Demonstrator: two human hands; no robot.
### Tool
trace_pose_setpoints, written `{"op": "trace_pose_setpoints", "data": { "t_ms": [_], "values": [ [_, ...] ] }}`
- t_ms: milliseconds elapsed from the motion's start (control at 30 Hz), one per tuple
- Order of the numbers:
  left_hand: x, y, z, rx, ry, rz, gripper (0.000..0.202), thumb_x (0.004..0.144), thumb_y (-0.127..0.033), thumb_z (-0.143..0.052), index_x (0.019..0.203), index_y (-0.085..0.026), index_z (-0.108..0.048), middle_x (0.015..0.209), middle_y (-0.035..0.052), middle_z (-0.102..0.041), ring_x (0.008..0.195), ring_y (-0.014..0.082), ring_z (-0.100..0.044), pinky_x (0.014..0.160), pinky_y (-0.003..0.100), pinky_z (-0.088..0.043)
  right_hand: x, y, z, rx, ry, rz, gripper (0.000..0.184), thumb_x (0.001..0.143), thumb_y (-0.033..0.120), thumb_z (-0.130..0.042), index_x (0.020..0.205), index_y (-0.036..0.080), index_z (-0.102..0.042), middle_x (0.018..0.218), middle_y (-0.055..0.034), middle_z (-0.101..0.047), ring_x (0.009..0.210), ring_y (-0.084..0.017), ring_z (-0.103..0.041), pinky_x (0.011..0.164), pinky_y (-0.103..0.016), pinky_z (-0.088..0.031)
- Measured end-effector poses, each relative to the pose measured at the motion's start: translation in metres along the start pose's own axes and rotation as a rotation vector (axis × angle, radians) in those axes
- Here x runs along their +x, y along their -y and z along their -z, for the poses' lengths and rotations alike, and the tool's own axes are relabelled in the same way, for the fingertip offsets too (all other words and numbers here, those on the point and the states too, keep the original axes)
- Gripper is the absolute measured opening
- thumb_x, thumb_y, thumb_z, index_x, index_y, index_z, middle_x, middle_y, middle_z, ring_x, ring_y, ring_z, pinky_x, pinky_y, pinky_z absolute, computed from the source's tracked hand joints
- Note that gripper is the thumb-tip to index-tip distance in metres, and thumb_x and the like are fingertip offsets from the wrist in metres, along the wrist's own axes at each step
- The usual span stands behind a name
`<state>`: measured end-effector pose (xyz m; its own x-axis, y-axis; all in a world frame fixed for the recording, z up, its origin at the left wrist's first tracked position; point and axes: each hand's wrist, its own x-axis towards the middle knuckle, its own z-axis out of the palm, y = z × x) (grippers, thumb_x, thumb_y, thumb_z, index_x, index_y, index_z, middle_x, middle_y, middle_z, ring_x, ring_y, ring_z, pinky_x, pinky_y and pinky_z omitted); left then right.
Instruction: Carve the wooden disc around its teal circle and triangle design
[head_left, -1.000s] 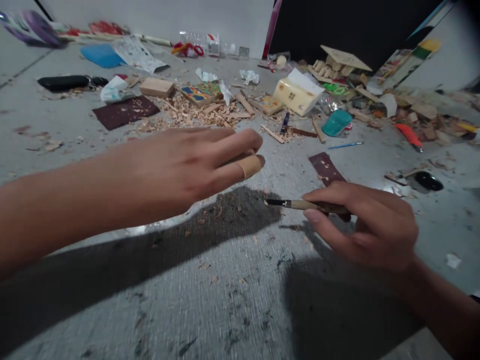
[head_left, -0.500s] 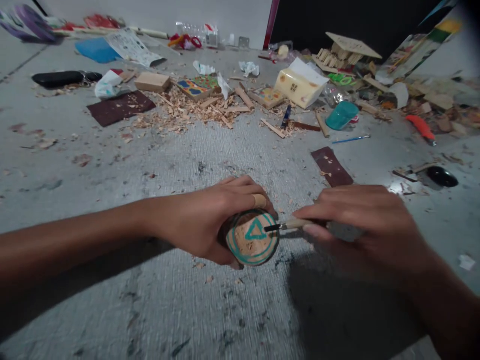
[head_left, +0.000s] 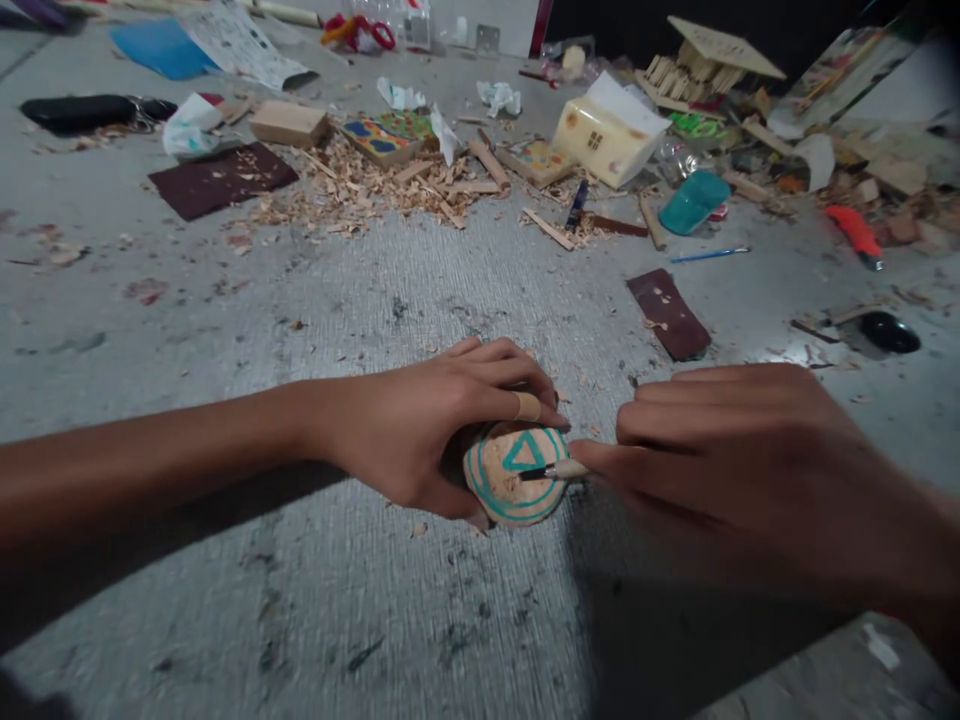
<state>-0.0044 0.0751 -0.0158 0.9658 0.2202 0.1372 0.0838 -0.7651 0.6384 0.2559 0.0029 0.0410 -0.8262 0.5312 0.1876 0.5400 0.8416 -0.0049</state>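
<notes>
A round wood slice [head_left: 499, 497] lies on the grey work surface, marked with a green triangle inside green rings. Part of its face looks roughly cut beside the triangle. My left hand [head_left: 457, 420] wraps around the slice's left and far edges, with a bandage on one finger. In my right hand [head_left: 720, 460] is a carving tool [head_left: 566, 469] with a pale handle. Its dark metal tip touches or hovers over the face just below the triangle; I cannot tell which. My right fingers are closed around the handle and hide most of it.
Wood shavings [head_left: 360, 195] are heaped across the back, around a wood block [head_left: 289, 124] and a tissue pack [head_left: 607, 140]. Brown sandpaper pieces [head_left: 670, 313] lie at right and left. A teal cup [head_left: 694, 202] and an orange-handled tool [head_left: 855, 235] are at far right.
My right hand has come further left over the slice, and the tool tip has shifted from the triangle's right side to below it. The slice appears slightly turned. The camera view has tilted downward.
</notes>
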Motion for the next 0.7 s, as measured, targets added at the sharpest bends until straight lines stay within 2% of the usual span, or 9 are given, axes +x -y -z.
{"op": "trace_pose_setpoints", "data": {
  "t_ms": [100,233,300,500,633,700],
  "values": [
    [0.000,-0.001,0.002,0.018,0.015,-0.006,0.079,0.075,-0.046,-0.089,0.143,-0.020,-0.060,0.139,0.0159,-0.057,0.128,0.0366,-0.052,0.111,0.052,-0.038,0.007,0.008,0.007,-0.067,-0.038,0.026,0.035,0.103,0.019,-0.056,0.068,0.023,-0.053,0.061,0.0051,-0.043,0.054,-0.015,-0.037,0.057,-0.038,-0.023],
    [0.000,-0.004,0.005,0.055,0.047,-0.003,0.075,0.081,-0.046,-0.087,0.146,-0.020,-0.058,0.138,0.0147,-0.059,0.127,0.0365,-0.051,0.112,0.053,-0.036,0.013,0.018,0.017,-0.078,0.030,0.192,0.033,0.096,0.007,-0.043,0.076,0.023,-0.065,0.075,-0.0021,-0.065,0.066,-0.019,-0.055,0.060,-0.039,-0.034],
    [0.000,-0.005,0.005,0.063,0.055,0.002,0.073,0.083,-0.049,-0.086,0.144,-0.021,-0.059,0.137,0.0140,-0.061,0.127,0.0357,-0.051,0.113,0.052,-0.036,0.015,0.021,0.021,-0.083,0.070,0.242,0.033,0.093,0.006,-0.044,0.081,0.023,-0.070,0.081,-0.0042,-0.070,0.068,-0.022,-0.058,0.058,-0.041,-0.034],
    [-0.002,-0.003,0.004,0.084,0.022,-0.021,0.070,0.084,-0.048,-0.083,0.144,-0.021,-0.058,0.139,0.0142,-0.062,0.127,0.0346,-0.051,0.112,0.050,-0.036,0.014,0.024,0.026,-0.098,0.076,0.294,0.035,0.091,0.006,-0.044,0.076,0.024,-0.069,0.080,-0.0055,-0.072,0.065,-0.022,-0.055,0.052,-0.043,-0.032],
    [-0.002,-0.001,0.003,0.094,0.021,-0.027,0.073,0.084,-0.048,-0.083,0.147,-0.022,-0.056,0.139,0.0142,-0.062,0.127,0.0344,-0.051,0.112,0.049,-0.036,0.014,0.020,0.029,-0.045,0.082,0.300,0.035,0.098,0.010,-0.045,0.076,0.026,-0.067,0.082,-0.0035,-0.072,0.067,-0.020,-0.056,0.055,-0.043,-0.036],
    [-0.002,-0.001,0.003,0.097,0.026,-0.019,0.075,0.084,-0.049,-0.084,0.148,-0.022,-0.055,0.140,0.0143,-0.061,0.128,0.0348,-0.051,0.112,0.050,-0.036,0.013,0.017,0.032,0.006,0.039,0.293,0.038,0.103,0.013,-0.042,0.076,0.026,-0.065,0.078,-0.0019,-0.069,0.065,-0.019,-0.053,0.056,-0.043,-0.036]
  ]
}}
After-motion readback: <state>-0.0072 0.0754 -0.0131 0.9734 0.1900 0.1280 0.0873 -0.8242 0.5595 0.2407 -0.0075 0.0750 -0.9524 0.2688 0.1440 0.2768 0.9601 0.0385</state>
